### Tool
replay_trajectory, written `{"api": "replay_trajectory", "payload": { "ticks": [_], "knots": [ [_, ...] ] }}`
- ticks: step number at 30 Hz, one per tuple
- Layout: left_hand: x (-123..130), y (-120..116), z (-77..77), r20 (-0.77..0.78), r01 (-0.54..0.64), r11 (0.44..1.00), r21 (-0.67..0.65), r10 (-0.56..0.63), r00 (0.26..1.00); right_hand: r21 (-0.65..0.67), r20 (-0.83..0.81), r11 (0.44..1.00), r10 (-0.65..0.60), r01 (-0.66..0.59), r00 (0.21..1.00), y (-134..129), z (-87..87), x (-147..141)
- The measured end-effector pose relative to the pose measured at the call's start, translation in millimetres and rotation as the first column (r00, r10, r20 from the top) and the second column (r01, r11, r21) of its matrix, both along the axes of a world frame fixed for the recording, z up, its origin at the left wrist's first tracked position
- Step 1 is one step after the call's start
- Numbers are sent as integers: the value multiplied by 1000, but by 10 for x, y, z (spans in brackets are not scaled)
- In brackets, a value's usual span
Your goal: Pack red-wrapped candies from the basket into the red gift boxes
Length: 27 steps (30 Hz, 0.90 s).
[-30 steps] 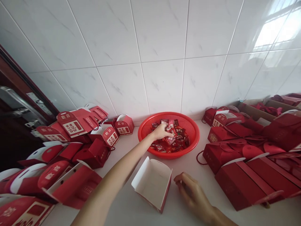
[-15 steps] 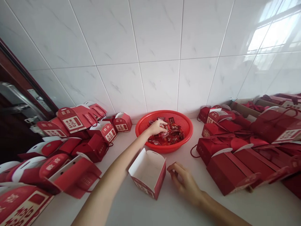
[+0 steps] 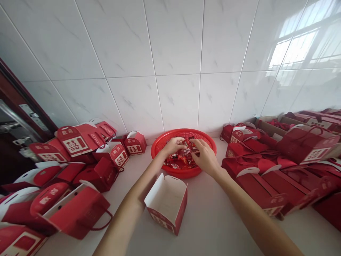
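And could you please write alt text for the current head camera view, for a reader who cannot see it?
A person's left hand and right hand are over wrapped packets in a red basket by a tiled wall. An open box stands in front of the basket on the counter, with red boxes crowded on both sides.

Left forearm (image 3: 135, 195) from 7 o'clock, right forearm (image 3: 245, 204) from 5 o'clock: both bare to the bottom edge, slim, smooth outline, narrowing at the wrist. Left hand (image 3: 174, 146) and right hand (image 3: 206, 156) bare too, fingers slender (nails too small to judge).
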State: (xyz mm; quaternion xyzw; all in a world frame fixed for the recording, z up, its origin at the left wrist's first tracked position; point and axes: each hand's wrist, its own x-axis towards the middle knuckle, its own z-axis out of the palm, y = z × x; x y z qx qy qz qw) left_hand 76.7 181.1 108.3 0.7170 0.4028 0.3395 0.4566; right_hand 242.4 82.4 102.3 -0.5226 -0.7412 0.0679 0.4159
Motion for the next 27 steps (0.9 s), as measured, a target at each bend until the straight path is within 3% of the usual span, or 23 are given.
{"api": "replay_trajectory", "payload": {
  "ticks": [3, 8, 19, 23, 27],
  "knots": [
    [-47, -36, 42, 83, -39, 999, -3, 39, 996, -164, 87, 985, -38, 52, 995, 273, 69, -127],
    [-107, -56, 43, 174, -141, 989, -37, 146, 974, -267, -29, 959, 92, -96, 995, 452, -23, -257],
    [-103, -59, 21, 316, -260, 962, -80, 272, 909, -131, -299, 959, 204, -252, 932, 482, -55, -188],
    [-124, -101, 18, 357, -276, 955, -106, 295, 886, -72, -523, 962, 188, -263, 831, 497, -42, -162],
    [-138, -171, 45, 387, -262, 959, -108, 283, 878, -154, -752, 949, 69, -277, 656, 463, 9, -133]
  ]
}}
